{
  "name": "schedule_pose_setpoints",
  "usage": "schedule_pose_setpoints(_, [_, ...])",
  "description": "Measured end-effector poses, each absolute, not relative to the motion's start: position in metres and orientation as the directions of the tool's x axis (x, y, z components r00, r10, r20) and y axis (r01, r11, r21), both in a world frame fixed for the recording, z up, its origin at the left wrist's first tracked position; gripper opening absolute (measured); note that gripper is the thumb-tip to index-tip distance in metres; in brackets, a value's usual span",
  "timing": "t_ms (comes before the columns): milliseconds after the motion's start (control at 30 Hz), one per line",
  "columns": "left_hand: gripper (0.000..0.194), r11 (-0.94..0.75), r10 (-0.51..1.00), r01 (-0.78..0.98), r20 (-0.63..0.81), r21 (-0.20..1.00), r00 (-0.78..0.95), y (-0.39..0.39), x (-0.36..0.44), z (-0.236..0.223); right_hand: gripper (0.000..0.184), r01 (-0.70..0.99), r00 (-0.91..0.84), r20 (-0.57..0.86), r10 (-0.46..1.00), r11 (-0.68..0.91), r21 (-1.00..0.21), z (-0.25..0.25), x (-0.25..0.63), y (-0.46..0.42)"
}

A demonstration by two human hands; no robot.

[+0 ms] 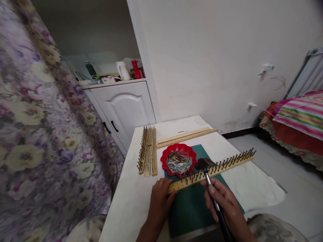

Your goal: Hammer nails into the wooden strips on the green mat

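My left hand [160, 193] grips the near left end of a long wooden strip [180, 185], its thumb and fingers around the end. Dark nails stand in rows along most of the strip, while the part beside my left hand shows bare holes. My right hand [222, 198] is closed around the handle of a claw hammer [208, 177]. The hammer's dark head is over the strip, near the nails; whether it touches one I cannot tell. Just behind the strip sits a red scalloped bowl [165, 166] full of loose nails [179, 163]. A green mat [188, 215] lies under the strip and bowl.
Several nail-studded wooden strips [147, 151] lie at the white table's [126, 205] left side. More wooden strips [186, 137] lie across the back, with two loose nails [183, 131] behind them. A floral curtain [58, 134] hangs at left; a bed [297, 124] stands at right.
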State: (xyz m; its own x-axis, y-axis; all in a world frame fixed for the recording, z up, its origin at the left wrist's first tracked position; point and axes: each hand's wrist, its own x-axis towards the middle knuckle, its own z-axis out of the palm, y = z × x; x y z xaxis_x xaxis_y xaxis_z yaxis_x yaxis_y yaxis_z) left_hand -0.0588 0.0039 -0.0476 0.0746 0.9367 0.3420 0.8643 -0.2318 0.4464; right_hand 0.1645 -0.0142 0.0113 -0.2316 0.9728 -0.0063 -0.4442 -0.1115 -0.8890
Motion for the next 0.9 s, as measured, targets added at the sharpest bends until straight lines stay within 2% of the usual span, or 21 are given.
schedule_pose_setpoints(267, [0.019,-0.286,0.909,0.819,0.412,0.497,0.067,0.019,-0.068,-0.013,0.035,-0.408,-0.279,-0.047,0.959,-0.163,-0.898,0.003,0.159,-0.015])
schedule_pose_setpoints(400, [0.019,-0.314,0.904,0.847,0.408,0.43,0.128,0.058,-0.07,-0.002,0.037,-0.38,-0.265,-0.078,0.961,-0.178,-0.907,0.003,0.156,-0.016])
schedule_pose_setpoints(700, [0.02,-0.34,0.931,0.922,0.205,0.187,0.302,0.128,-0.052,-0.002,0.038,-0.371,-0.255,-0.09,0.963,-0.183,-0.911,0.003,0.155,-0.01])
schedule_pose_setpoints(900, [0.019,-0.372,0.925,0.917,0.142,0.143,0.353,0.143,-0.051,-0.007,0.038,-0.364,-0.239,-0.089,0.967,-0.174,-0.915,-0.002,0.155,-0.008])
